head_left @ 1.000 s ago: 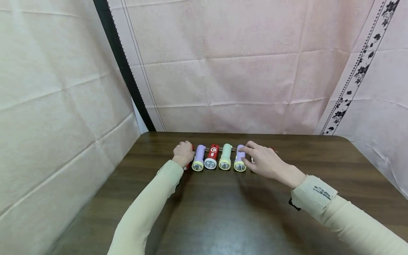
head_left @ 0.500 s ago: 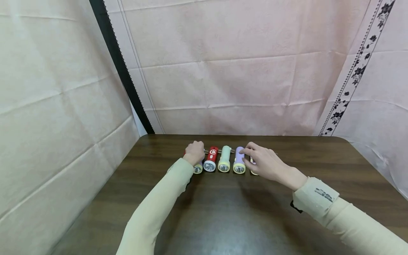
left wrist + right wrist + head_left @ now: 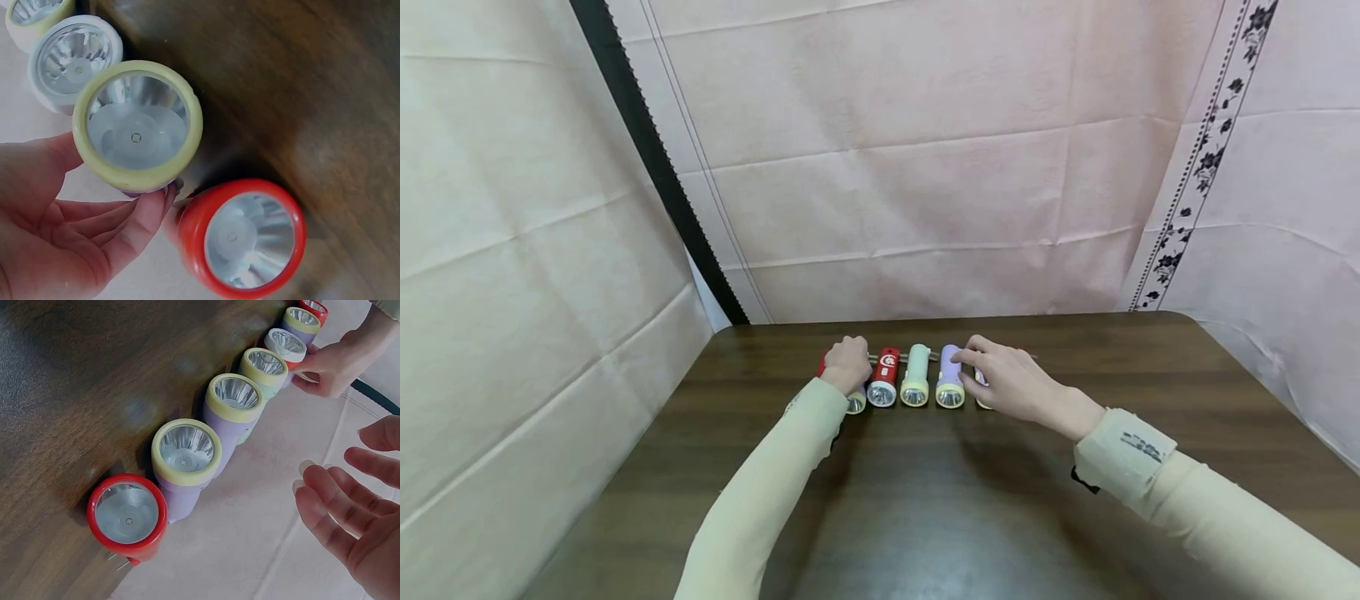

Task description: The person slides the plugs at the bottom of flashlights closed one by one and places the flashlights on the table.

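Several flashlights lie side by side in a row, lenses toward me. My left hand [image 3: 847,365] has its thumb and fingers on either side of a purple flashlight with a yellow rim [image 3: 191,94], second from the left end. Beyond its fingers lies the end red flashlight [image 3: 299,232]. On its other side is a red flashlight with a white rim [image 3: 882,379], then a mint green one [image 3: 916,375]. My right hand [image 3: 1011,379], fingers loosely bent and holding nothing, hovers by two more purple flashlights [image 3: 215,428] [image 3: 181,501]. Another red flashlight [image 3: 161,506] ends the row.
The flashlights lie near the far edge of a dark wooden table [image 3: 910,500]. Pale cloth [image 3: 880,167] hangs behind it, with a black strip at left and a floral band at right. More pale cloth [image 3: 512,292] hangs along the left side.
My left hand has moved right from the end red flashlight to the purple one beside it. The right hand keeps its place over the row. The head view has shifted slightly.
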{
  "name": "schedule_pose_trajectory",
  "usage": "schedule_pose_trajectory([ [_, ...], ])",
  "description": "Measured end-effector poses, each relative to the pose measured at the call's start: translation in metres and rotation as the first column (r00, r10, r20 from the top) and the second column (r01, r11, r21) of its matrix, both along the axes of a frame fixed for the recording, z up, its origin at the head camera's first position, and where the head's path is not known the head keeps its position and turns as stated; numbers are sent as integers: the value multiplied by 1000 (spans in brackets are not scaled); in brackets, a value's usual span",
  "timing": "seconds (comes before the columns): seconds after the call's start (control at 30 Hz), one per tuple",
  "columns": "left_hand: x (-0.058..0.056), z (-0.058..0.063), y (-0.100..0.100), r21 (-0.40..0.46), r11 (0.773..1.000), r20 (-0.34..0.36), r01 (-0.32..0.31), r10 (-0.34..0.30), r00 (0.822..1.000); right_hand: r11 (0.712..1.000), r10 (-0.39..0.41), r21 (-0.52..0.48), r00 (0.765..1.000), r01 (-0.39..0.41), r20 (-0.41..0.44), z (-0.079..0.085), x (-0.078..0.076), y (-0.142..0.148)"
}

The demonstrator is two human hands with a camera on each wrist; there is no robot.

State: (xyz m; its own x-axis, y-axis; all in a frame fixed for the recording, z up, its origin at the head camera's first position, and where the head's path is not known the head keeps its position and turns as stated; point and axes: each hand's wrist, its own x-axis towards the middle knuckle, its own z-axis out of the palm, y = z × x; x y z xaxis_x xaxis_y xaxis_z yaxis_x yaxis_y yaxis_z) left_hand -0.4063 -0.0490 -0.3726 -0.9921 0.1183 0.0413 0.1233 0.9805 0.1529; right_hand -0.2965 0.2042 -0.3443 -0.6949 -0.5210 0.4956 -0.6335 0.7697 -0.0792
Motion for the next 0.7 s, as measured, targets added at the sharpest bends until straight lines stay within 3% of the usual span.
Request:
schedule_pose_trajectory([
  [0.2,5,15,-5,70,998,-87,-3,9,996,1000,-15,-2,1000,15,-2,2,-4,3],
  [0.43,13,32,-5,194,981,-79,4,11,997,998,-53,-18,999,53,11,11,-9,11],
  [0.7,32,50,2,229,972,-128,45,-16,992,998,-58,-17,998,59,36,19,-15,16],
])
